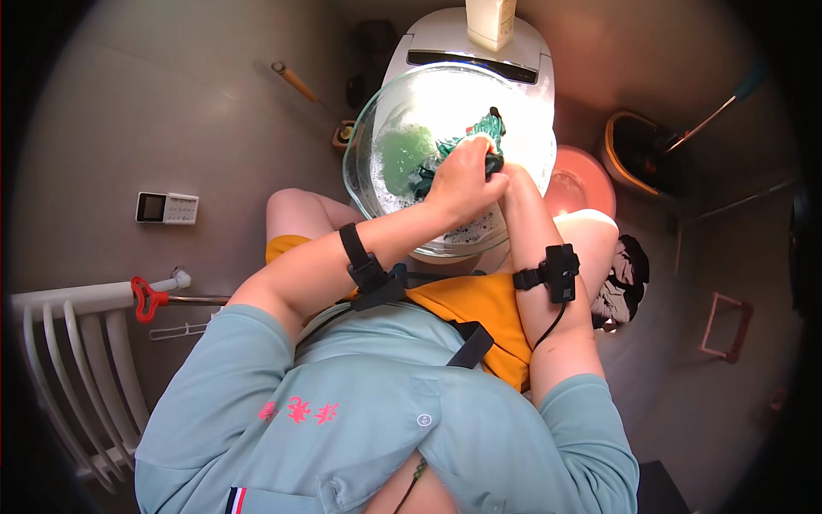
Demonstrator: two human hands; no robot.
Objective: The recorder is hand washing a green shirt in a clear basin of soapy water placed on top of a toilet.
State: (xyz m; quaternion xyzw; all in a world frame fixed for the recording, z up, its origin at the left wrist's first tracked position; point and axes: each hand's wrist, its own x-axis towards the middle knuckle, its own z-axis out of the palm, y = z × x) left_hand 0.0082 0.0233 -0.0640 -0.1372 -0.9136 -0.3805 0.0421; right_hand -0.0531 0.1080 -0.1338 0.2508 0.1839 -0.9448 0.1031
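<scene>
A clear basin (352,154) of greenish, sudsy water stands in front of me, over the front of a white toilet (398,54). My left hand (465,177) grips a wet dark green cloth (489,128) above the water, near the basin's middle. Part of the cloth bunches up beyond the fingers and a darker part hangs to the left, touching the suds. My right hand (510,175) is close against the other one at the cloth, its fingers mostly hidden behind it and washed out by glare.
A pale bottle (491,29) stands on the toilet's lid. At the right are a pink basin (587,183), a dark bin with an orange rim (616,154) and a black-and-white cloth (626,283). A white radiator (80,295) and a wall-mounted remote control (167,209) are at the left.
</scene>
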